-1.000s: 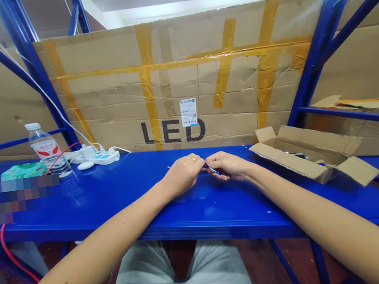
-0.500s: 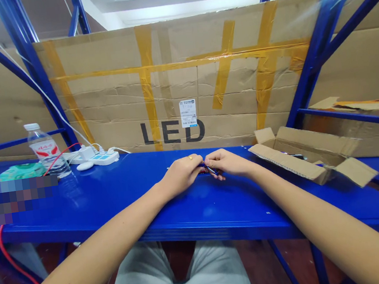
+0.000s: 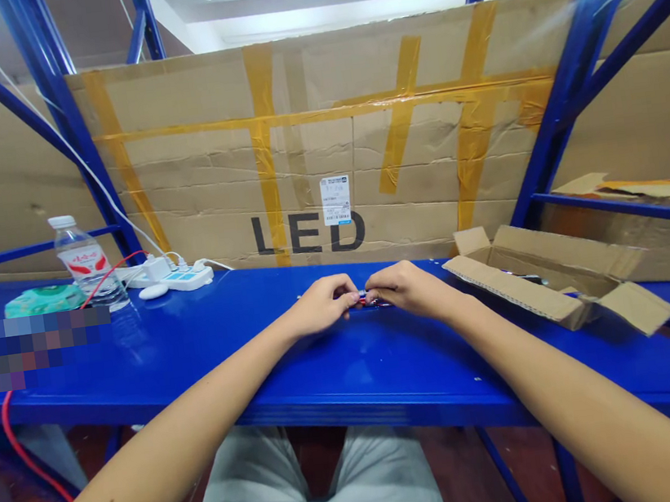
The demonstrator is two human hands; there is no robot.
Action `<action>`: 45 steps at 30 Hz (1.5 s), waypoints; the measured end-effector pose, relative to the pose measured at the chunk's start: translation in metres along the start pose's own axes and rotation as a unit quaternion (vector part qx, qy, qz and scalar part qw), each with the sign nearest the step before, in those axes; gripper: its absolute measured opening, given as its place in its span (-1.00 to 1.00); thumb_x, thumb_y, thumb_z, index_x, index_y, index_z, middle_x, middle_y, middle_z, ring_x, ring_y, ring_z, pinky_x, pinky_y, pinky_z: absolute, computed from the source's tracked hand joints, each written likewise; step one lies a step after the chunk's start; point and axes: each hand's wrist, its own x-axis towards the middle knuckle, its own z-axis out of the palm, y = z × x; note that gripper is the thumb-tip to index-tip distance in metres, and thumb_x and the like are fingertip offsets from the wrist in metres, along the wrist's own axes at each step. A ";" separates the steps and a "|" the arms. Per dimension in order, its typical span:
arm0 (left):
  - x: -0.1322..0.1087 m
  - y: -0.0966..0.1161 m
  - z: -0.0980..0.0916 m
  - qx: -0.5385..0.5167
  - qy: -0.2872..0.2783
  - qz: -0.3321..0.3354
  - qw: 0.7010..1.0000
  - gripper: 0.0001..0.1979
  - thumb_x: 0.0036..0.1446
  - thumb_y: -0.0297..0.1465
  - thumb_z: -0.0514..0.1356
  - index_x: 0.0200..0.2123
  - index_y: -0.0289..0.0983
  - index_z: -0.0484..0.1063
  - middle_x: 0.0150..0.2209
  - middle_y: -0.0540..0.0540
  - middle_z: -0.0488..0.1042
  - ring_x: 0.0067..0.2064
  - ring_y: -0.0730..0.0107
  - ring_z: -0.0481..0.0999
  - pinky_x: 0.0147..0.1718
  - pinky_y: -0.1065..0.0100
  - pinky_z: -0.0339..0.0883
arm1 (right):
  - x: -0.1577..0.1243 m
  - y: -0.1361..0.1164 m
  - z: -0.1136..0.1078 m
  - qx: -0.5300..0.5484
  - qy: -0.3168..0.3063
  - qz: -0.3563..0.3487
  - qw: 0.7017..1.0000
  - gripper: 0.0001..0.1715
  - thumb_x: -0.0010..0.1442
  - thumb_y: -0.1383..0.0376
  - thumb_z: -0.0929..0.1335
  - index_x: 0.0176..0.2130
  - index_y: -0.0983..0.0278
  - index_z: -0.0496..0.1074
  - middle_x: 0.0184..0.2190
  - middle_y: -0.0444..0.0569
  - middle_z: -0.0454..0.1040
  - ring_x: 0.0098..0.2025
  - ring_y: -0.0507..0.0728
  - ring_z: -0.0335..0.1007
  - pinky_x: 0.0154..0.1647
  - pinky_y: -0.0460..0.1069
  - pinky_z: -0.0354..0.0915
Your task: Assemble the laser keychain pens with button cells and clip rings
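Both hands meet over the middle of the blue table (image 3: 212, 345). My left hand (image 3: 326, 303) has its thumb and fingers pinched at the left end of a small red and silver object (image 3: 363, 298). From the other side, my right hand (image 3: 405, 287) closes its fingertips on the object's right part, and a thin dark piece shows beneath them. The object is too small and too covered by the fingers to name.
An open cardboard box (image 3: 518, 284) with small items in it lies at the right. On the left are a water bottle (image 3: 86, 263), a green packet (image 3: 45, 300) and a white power strip (image 3: 187, 277) with cables. A large carton (image 3: 194, 171) stands behind.
The dark, slanted piece under my right hand now lies nearly level. My left thumb has shifted and more of the red and silver object shows between the hands. The view has moved slightly.
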 end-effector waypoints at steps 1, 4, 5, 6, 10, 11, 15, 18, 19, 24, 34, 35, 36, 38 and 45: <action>-0.001 0.000 -0.002 -0.045 -0.024 -0.013 0.999 -0.82 0.21 -0.29 0.11 -0.31 -0.30 0.36 -0.40 -0.05 0.52 -0.49 0.46 0.40 -0.44 0.38 0.29 | 0.000 -0.002 0.000 -0.013 0.001 -0.013 1.000 -0.70 0.28 0.32 0.25 -0.41 0.28 0.48 -0.50 -0.02 0.50 -0.46 0.05 0.34 -0.39 -0.08 0.16; -0.004 -0.001 -0.004 -0.121 -0.043 -0.001 0.992 -0.76 0.15 -0.24 0.20 -0.35 -0.31 0.34 -0.46 -0.02 0.49 -0.51 0.52 0.36 -0.48 0.43 0.24 | 0.000 -0.009 0.000 -0.025 -0.003 -0.034 0.999 -0.71 0.28 0.35 0.24 -0.42 0.26 0.46 -0.45 0.02 0.53 -0.42 0.08 0.39 -0.35 -0.07 0.18; -0.005 -0.001 -0.003 -0.124 -0.031 0.013 0.992 -0.76 0.13 -0.25 0.22 -0.38 -0.32 0.34 -0.46 -0.03 0.48 -0.48 0.50 0.38 -0.45 0.43 0.25 | 0.000 -0.010 0.001 -0.018 -0.007 -0.035 0.999 -0.71 0.28 0.36 0.23 -0.41 0.25 0.45 -0.44 0.03 0.54 -0.41 0.08 0.39 -0.34 -0.07 0.19; -0.005 -0.002 -0.002 -0.116 -0.014 0.029 0.993 -0.77 0.12 -0.27 0.23 -0.40 -0.33 0.34 -0.45 -0.04 0.48 -0.44 0.48 0.40 -0.41 0.41 0.27 | 0.000 -0.011 0.002 -0.008 -0.007 -0.034 0.999 -0.71 0.29 0.36 0.23 -0.41 0.25 0.45 -0.44 0.02 0.54 -0.42 0.08 0.39 -0.35 -0.07 0.18; -0.009 -0.001 0.003 -0.002 0.062 0.093 0.994 -0.85 0.16 -0.35 0.20 -0.39 -0.32 0.37 -0.38 -0.04 0.49 -0.33 0.43 0.42 -0.32 0.38 0.28 | 0.000 -0.013 0.006 0.033 0.018 0.013 0.999 -0.73 0.27 0.33 0.26 -0.45 0.27 0.42 -0.61 -0.09 0.42 -0.56 0.01 0.24 -0.46 -0.10 0.10; -0.010 0.000 0.004 0.033 0.078 0.111 0.990 -0.88 0.17 -0.38 0.18 -0.39 -0.31 0.38 -0.38 -0.03 0.48 -0.33 0.43 0.41 -0.32 0.38 0.27 | 0.000 -0.013 0.007 0.049 0.024 0.034 0.998 -0.73 0.26 0.32 0.26 -0.46 0.27 0.41 -0.64 -0.12 0.39 -0.58 0.00 0.22 -0.48 -0.11 0.10; -0.011 0.001 0.005 0.136 0.111 0.187 0.966 -0.90 0.19 -0.48 0.12 -0.40 -0.29 0.34 -0.43 -0.01 0.43 -0.39 0.46 0.36 -0.37 0.42 0.22 | 0.002 -0.017 0.010 0.175 0.020 0.152 0.972 -0.71 0.24 0.27 0.26 -0.49 0.28 0.35 -0.67 -0.15 0.38 -0.64 -0.02 0.24 -0.55 -0.12 0.15; -0.011 0.000 0.005 0.203 0.108 0.243 0.942 -0.85 0.22 -0.53 0.03 -0.41 -0.28 0.30 -0.44 -0.03 0.39 -0.41 0.45 0.34 -0.38 0.41 0.21 | 0.003 -0.018 0.012 0.301 -0.002 0.226 0.926 -0.65 0.22 0.14 0.29 -0.51 0.27 0.30 -0.69 -0.18 0.34 -0.71 -0.04 0.19 -0.67 -0.13 0.12; -0.010 -0.001 0.005 0.231 0.106 0.256 0.932 -0.82 0.23 -0.54 0.00 -0.41 -0.28 0.28 -0.44 -0.04 0.38 -0.41 0.44 0.33 -0.38 0.41 0.21 | 0.003 -0.017 0.012 0.337 -0.007 0.239 0.911 -0.62 0.21 0.09 0.31 -0.52 0.28 0.28 -0.71 -0.20 0.32 -0.73 -0.05 0.16 -0.70 -0.14 0.10; -0.008 -0.003 0.003 0.370 0.089 0.304 0.873 -0.76 0.23 -0.60 -0.09 -0.39 -0.27 0.29 -0.43 -0.09 0.38 -0.36 0.37 0.36 -0.33 0.37 0.24 | 0.004 -0.016 0.013 0.491 -0.026 0.286 0.822 -0.56 0.12 0.04 0.40 -0.54 0.31 0.28 -0.77 -0.23 0.23 -0.78 -0.11 0.00 -0.80 -0.19 -0.07; -0.006 0.001 0.002 0.484 0.102 0.376 0.784 -0.66 0.33 -0.53 -0.16 -0.37 -0.27 0.35 -0.46 -0.09 0.35 -0.40 0.38 0.30 -0.38 0.33 0.19 | 0.003 0.001 0.011 0.675 -0.160 0.344 0.633 -0.62 0.34 0.22 0.21 -0.48 0.32 0.25 -0.78 -0.29 0.09 -0.81 -0.15 -0.27 -0.86 -0.27 -0.09; -0.006 0.002 0.002 0.488 0.106 0.384 0.777 -0.65 0.35 -0.52 -0.16 -0.38 -0.27 0.35 -0.46 -0.09 0.34 -0.41 0.38 0.29 -0.38 0.32 0.18 | 0.003 0.002 0.011 0.683 -0.172 0.344 0.621 -0.61 0.36 0.22 0.17 -0.47 0.32 0.24 -0.79 -0.30 0.07 -0.82 -0.15 -0.29 -0.87 -0.26 -0.08; -0.006 0.003 0.001 0.490 0.108 0.393 0.771 -0.66 0.35 -0.51 -0.15 -0.39 -0.27 0.35 -0.47 -0.08 0.34 -0.42 0.38 0.28 -0.38 0.31 0.18 | 0.003 0.004 0.011 0.691 -0.183 0.344 0.609 -0.58 0.38 0.22 0.14 -0.48 0.31 0.23 -0.80 -0.30 0.06 -0.82 -0.14 -0.31 -0.87 -0.26 -0.07; -0.006 0.004 0.000 0.491 0.107 0.410 0.761 -0.68 0.35 -0.50 -0.12 -0.39 -0.26 0.34 -0.45 -0.08 0.34 -0.42 0.39 0.28 -0.38 0.29 0.18 | 0.003 0.006 0.011 0.703 -0.206 0.346 0.586 -0.55 0.39 0.22 0.08 -0.48 0.30 0.22 -0.82 -0.30 0.05 -0.83 -0.13 -0.35 -0.88 -0.25 -0.06; -0.007 0.008 -0.002 0.468 0.080 0.410 0.779 -0.69 0.36 -0.48 -0.11 -0.37 -0.24 0.36 -0.39 -0.11 0.39 -0.37 0.37 0.31 -0.35 0.26 0.22 | 0.003 0.007 0.009 0.714 -0.247 0.349 0.555 -0.57 0.37 0.25 0.05 -0.49 0.27 0.18 -0.84 -0.30 0.03 -0.84 -0.10 -0.37 -0.89 -0.23 -0.07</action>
